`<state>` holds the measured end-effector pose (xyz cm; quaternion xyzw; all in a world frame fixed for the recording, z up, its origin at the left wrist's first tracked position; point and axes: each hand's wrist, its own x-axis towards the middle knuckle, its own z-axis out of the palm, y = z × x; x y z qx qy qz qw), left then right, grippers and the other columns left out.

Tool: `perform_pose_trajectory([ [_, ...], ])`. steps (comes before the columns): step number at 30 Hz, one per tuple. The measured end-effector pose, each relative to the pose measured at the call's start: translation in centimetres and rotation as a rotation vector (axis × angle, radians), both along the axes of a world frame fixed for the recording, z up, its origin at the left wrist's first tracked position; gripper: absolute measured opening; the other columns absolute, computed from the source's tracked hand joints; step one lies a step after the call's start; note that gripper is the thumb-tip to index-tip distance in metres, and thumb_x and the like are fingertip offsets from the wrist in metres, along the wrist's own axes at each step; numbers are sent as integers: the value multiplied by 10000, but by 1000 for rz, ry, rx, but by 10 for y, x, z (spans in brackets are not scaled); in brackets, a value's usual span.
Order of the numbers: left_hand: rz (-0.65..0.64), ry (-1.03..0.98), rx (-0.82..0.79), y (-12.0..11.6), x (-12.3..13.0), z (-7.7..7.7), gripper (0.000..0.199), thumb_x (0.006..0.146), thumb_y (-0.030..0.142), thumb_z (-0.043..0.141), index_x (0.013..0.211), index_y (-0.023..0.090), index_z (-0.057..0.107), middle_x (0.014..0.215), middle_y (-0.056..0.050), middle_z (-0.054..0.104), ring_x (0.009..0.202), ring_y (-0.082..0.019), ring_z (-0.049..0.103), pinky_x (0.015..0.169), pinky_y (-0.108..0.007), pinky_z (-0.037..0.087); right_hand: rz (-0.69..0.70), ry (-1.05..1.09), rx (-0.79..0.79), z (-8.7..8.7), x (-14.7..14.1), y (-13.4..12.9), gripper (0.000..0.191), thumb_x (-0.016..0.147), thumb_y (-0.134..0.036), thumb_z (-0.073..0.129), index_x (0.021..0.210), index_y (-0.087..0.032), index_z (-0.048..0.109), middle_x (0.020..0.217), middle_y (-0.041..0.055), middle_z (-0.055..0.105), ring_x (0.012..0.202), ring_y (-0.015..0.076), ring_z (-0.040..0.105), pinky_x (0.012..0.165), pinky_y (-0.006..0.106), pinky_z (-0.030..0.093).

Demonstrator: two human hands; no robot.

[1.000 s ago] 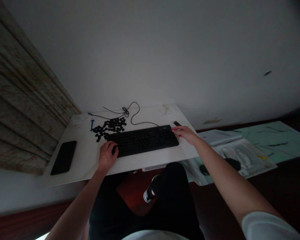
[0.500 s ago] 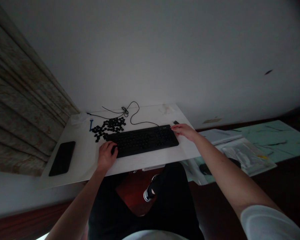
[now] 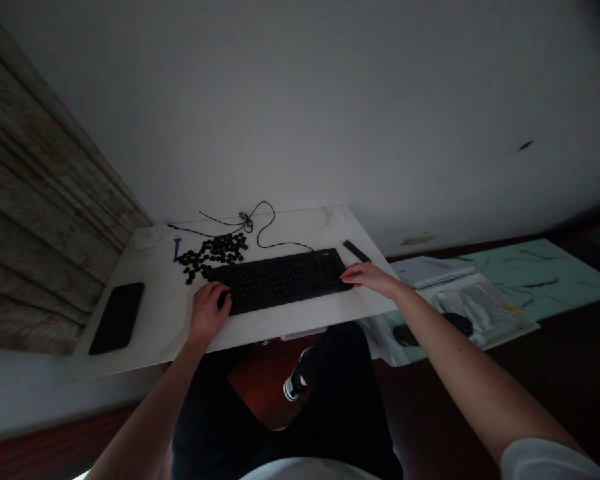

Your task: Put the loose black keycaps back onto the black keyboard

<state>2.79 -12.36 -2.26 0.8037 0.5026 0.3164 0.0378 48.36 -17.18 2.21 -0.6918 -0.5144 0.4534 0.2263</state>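
Observation:
A black corded keyboard [image 3: 285,280] lies on the white desk, turned slightly. My left hand [image 3: 211,311] curls around its left end, thumb at the near edge and fingers on the corner. At the right end, my right hand [image 3: 363,275] has its fingers closed on the keyboard's side edge; the fingertips' exact hold is small in view. Black loose keycaps [image 3: 220,250] are heaped behind the left end. Beside them lies a small blue tool [image 3: 177,249]. Behind my right hand rests a narrow black strip [image 3: 356,251].
A black phone [image 3: 117,318] lies at the desk's left. The keyboard's cable [image 3: 266,246] runs loosely toward the wall, tied in a bundle. Crumpled clear plastic [image 3: 153,235] sits at the back left corner. To the right, a lower surface holds papers and plastic packaging [image 3: 473,310].
My right hand has slid from the keyboard's far right corner down its side edge, uncovering the black strip. The left hand keeps its place on the left end. The view has shifted slightly.

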Motion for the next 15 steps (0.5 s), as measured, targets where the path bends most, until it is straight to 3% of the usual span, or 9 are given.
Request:
perform_pose_trajectory([
  [15,-6,20,2,-2,-1,-2,200,914,293,498,1007,205,651,1056,-100,652,1039,-273,599,952,-456,461,-73,-29,-99,-7,-4,12,191,672,-280,785,829,-175,753,784,53,698,725,156,582,580,240,406],
])
